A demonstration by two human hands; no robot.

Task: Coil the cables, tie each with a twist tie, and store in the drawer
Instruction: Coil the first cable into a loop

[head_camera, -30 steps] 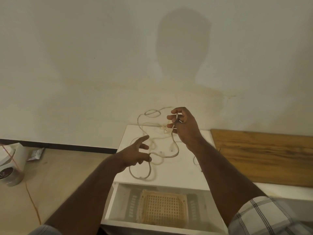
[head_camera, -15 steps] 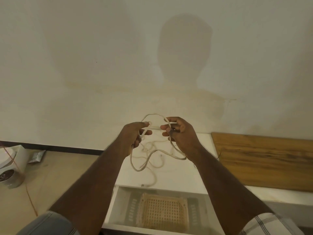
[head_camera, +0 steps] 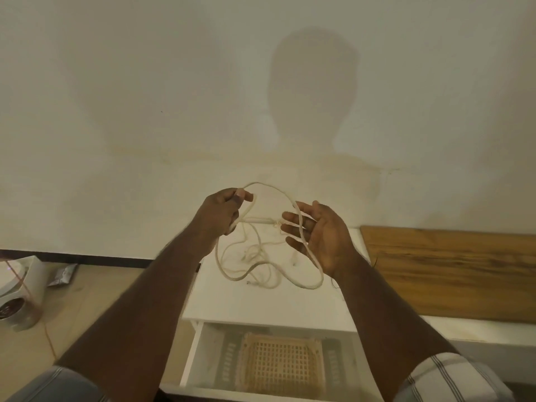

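left hand [head_camera: 222, 211]: raised over the worktop, fingers curled round the cable, thumb and forefinger pinching it at the top of a loop
right hand [head_camera: 317, 233]: palm up and turned inward, fingers straight and spread, not gripping anything; the cable just drapes across the fingers and palm
cable [head_camera: 269, 250]: pale cream cord, arcs from the left hand over to the right hand, then hangs down in a couple of big loose loops; the rest is a messy tangle lying on the white top underneath
worktop [head_camera: 261, 303]: small white unit against the wall, the slack of the cable rests on it
drawer [head_camera: 200, 358]: pulled open at the front of the unit, right under the person's forearms
basket [head_camera: 278, 364]: woven, tan, open grid bottom, sits inside the drawer
wooden board [head_camera: 452, 271]: lies flat to the right of the white unit, well apart from the cable
floor stuff: a white round appliance [head_camera: 17, 294] at the far left, with a thin orange cord [head_camera: 48, 338] trailing past it
sleeves: striped fabric at both bottom corners
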